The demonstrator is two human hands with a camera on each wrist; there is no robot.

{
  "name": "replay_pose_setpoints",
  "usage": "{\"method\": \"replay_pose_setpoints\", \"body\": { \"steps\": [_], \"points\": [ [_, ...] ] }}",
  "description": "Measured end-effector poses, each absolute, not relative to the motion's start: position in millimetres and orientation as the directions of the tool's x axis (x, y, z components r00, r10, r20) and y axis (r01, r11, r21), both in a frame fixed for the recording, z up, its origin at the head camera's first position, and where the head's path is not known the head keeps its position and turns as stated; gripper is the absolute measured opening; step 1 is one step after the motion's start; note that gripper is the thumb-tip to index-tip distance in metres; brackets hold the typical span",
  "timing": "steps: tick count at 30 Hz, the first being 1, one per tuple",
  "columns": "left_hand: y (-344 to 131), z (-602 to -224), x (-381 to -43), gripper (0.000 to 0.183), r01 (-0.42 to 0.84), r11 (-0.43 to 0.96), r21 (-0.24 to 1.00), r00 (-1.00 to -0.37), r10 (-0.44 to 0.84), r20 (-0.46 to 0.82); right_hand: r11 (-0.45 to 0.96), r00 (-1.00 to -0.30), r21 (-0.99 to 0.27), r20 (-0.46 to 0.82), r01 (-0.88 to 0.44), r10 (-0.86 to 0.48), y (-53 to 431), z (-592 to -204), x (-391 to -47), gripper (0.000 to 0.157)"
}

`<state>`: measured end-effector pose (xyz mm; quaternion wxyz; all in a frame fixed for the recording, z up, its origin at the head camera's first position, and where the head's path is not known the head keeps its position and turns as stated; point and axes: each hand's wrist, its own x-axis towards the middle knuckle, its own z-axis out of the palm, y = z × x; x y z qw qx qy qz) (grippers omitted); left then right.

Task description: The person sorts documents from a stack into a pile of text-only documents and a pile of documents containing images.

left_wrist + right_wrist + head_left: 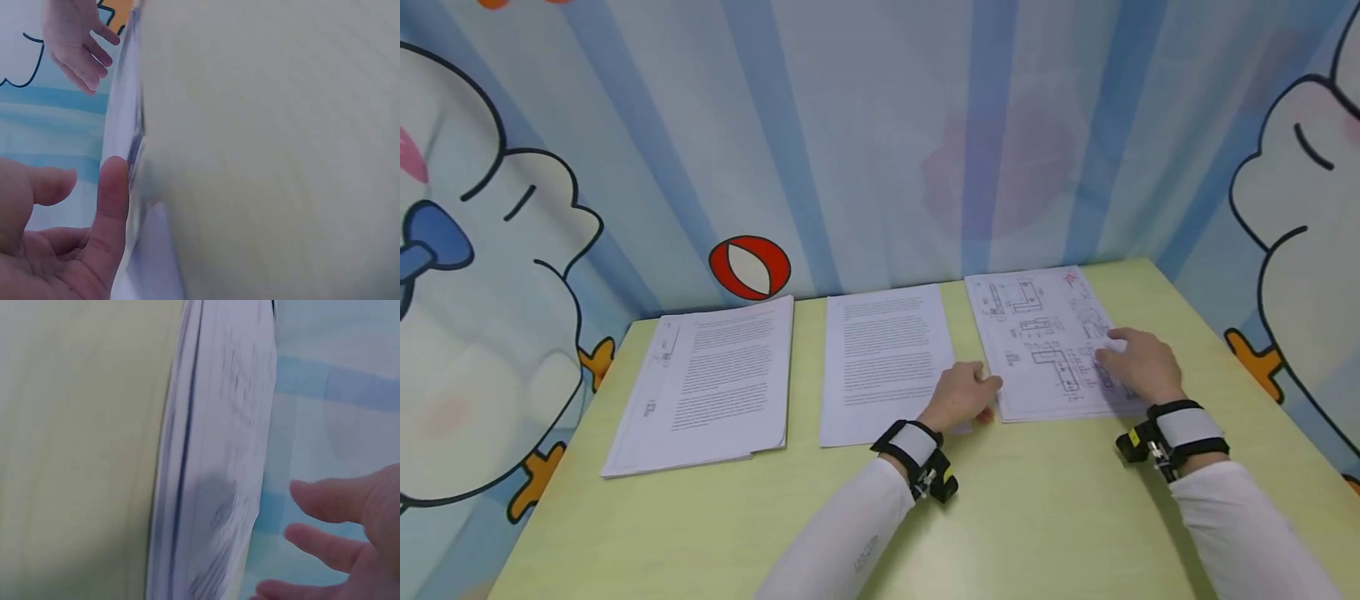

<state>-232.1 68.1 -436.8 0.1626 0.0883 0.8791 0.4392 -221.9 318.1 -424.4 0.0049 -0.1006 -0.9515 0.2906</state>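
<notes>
A stack of paper sheets with technical drawings (1037, 333) lies at the right of the table. My left hand (958, 396) is at the stack's lower left edge, over the lower right corner of a middle sheet of printed text (887, 358). In the left wrist view, its thumb and forefinger stand apart at the paper's edge. My right hand (1142, 367) hovers by the stack's right edge, its fingers overlapping the drawings. The right wrist view shows that hand's fingers (325, 547) spread, with nothing between them, and several layers along the stack's edge (178, 462).
A thicker stack of printed sheets (722, 375) lies at the left, its lower edge slightly uneven. The pale yellow-green table (700, 533) meets a striped cartoon curtain (880, 150) at the back and sides.
</notes>
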Motion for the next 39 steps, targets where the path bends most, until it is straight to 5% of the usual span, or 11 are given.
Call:
{"method": "replay_pose_setpoints", "body": {
  "steps": [6, 17, 28, 39],
  "points": [
    [38.8, -416.4, -233.8, 0.054, -0.004, 0.515, 0.857, -0.936, 0.299, -0.184, 0.778, -0.953, -0.622, 0.179, 0.082, 0.243, 286.0, -421.1, -227.0, 0.043],
    [-62.7, -386.0, -246.1, 0.039, 0.074, 0.528, 0.846, -0.986, 0.164, -0.017, 0.504, -0.901, -0.827, 0.389, -0.25, 0.192, 218.9, -424.3, -237.2, 0.035],
    [-137.6, -375.5, -248.1, 0.041, 0.136, 0.634, 0.761, -0.99, 0.104, 0.091, 0.326, -0.898, -0.887, 0.4, -0.328, 0.184, 145.1, -418.6, -226.8, 0.033],
    [-213.0, -381.0, -252.7, 0.049, 0.016, 0.741, 0.672, -1.0, 0.013, 0.01, 0.286, -0.933, -0.9, 0.357, -0.329, 0.05, 85.6, -436.9, -236.1, 0.034]
  ]
}}
